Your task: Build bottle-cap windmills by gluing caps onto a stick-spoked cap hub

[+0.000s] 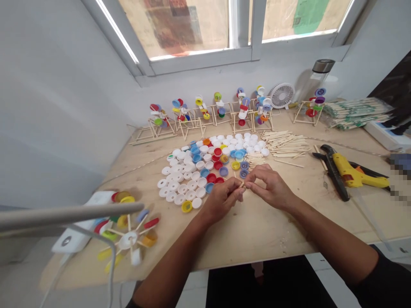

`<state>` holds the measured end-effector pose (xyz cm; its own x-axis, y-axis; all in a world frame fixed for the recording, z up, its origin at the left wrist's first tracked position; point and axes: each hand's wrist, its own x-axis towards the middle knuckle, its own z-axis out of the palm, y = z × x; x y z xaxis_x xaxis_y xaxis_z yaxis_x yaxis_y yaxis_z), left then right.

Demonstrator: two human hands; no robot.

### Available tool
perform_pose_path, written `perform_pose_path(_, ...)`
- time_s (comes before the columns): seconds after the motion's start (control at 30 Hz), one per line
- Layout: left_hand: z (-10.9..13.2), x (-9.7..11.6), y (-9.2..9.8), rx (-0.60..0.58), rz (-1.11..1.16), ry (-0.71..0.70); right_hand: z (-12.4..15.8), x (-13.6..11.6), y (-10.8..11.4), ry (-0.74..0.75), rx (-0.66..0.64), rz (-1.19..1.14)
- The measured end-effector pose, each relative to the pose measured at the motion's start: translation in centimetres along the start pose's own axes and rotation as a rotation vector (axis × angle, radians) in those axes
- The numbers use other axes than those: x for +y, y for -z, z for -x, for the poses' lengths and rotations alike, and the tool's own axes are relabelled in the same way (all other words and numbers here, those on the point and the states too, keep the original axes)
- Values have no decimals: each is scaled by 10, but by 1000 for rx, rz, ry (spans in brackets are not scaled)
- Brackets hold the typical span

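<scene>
My left hand (223, 199) and my right hand (269, 186) meet over the front middle of the wooden table. Both sets of fingertips are pinched together on a short wooden stick (242, 185), mostly hidden by the fingers. Just beyond the left hand spread many white bottle caps (182, 188), mixed with red caps (211, 178) and blue caps (204, 173). A bundle of short sticks (255, 160) lies past the right hand, and a larger pile of sticks (285, 143) lies behind it.
A yellow and black glue gun (348, 171) rests at right. Several stick frames with cap wheels (243, 113) line the wall beside a small fan (282, 95) and a bottle (317, 81). At left are a spoked cap wheel (128, 240), a white power strip (73, 235) and a blurred rod (70, 216).
</scene>
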<state>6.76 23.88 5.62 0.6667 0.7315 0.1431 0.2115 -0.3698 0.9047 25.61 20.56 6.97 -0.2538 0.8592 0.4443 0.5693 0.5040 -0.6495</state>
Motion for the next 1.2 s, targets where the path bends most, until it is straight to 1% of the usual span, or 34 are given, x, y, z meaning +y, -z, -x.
perform_pose_path(0.13,0,3,2,5,3,-9,0,-1,-1,-1,46,11)
perform_pose_path(0.27,0,5,4,24,-74,-33,0,-1,-4,-2,85,37)
perform_pose_path(0.43,0,3,6,100,-189,-78,0,2,-7,5,95,79)
perform_pose_path(0.53,1,1,7,145,-251,-102,-3,0,2,-25,108,100)
perform_pose_path(0.63,1,0,9,183,-272,-90,-1,-9,25,-54,218,172)
perform_pose_path(0.73,1,-1,13,229,-252,-61,14,-15,60,-105,364,352)
perform_pose_path(0.77,1,-1,14,242,-236,-53,23,-14,74,-147,418,421)
perform_pose_path(0.83,1,-1,16,255,-185,-38,46,-4,101,-287,487,579)
perform_pose_path(0.9,1,-2,17,254,-97,-15,74,13,126,-421,482,758)
perform_pose_path(0.97,1,-2,17,251,18,14,102,35,148,-539,358,935)
perform_pose_path(1.0,0,-2,17,249,81,32,115,45,157,-591,323,1025)
perform_pose_path(1.03,0,-2,16,246,143,53,127,54,164,-616,245,1071)
perform_pose_path(1.1,0,0,16,237,256,101,145,68,172,-602,136,1094)
perform_pose_path(1.2,-1,1,15,219,373,161,157,81,174,-520,73,1097)
